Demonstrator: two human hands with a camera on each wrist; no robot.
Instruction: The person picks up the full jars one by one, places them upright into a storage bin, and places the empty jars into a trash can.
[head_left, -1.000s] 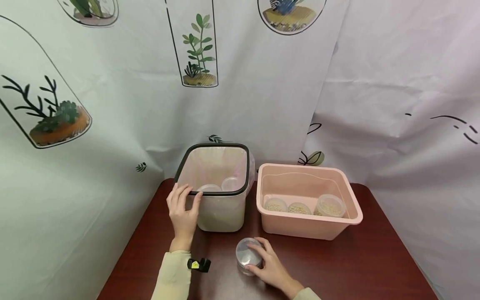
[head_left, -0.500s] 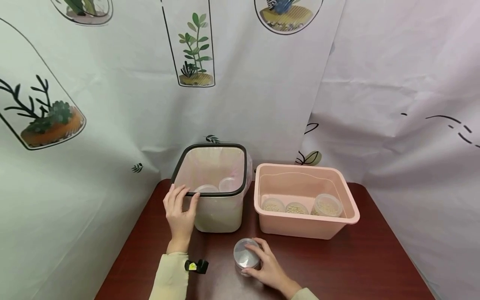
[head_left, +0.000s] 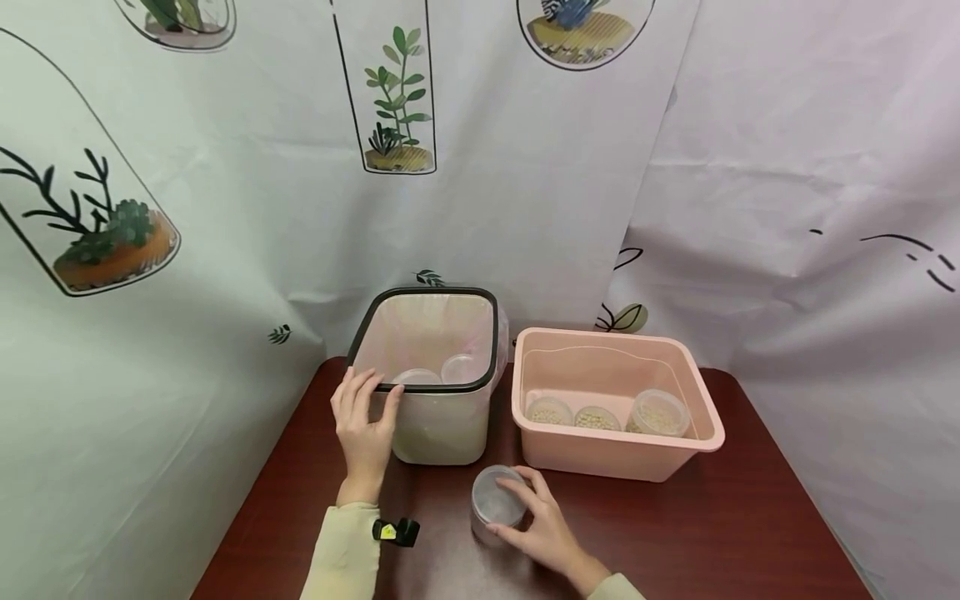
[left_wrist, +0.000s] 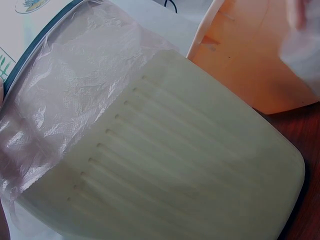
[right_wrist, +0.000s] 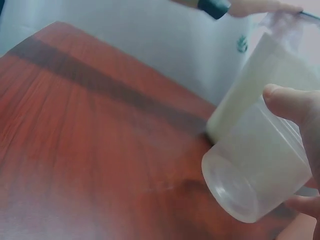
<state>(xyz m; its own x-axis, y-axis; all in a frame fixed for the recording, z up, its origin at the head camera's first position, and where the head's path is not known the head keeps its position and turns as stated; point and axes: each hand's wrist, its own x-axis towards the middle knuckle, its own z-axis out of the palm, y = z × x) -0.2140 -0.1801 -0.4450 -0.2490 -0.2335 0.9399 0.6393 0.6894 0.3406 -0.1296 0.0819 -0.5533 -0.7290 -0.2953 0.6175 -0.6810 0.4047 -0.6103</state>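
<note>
My right hand (head_left: pixel 551 533) grips a clear round plastic jar (head_left: pixel 487 500) by its upper side, in front of the trash can. In the right wrist view the jar (right_wrist: pixel 257 165) is see-through, tilted, and held above the tabletop, with nothing visible inside. My left hand (head_left: pixel 363 433) holds the near-left part of the black rim of a pale grey-green trash can (head_left: pixel 442 429). A thin plastic bag (left_wrist: pixel 90 65) lines the can and folds over its outside. Down inside the can, clear round containers (head_left: pixel 460 367) show.
Right of the can stands a pink tub (head_left: pixel 607 454). Inside it are several clear jars (head_left: pixel 658 412) with small pale grains. Both stand toward the back of the dark red wooden table (head_left: pixel 720 517). A patterned white cloth (head_left: pixel 525 208) hangs behind.
My right hand has raised the jar slightly toward the can and tub. My left hand stays at the can's rim. The head view shifts slightly.
</note>
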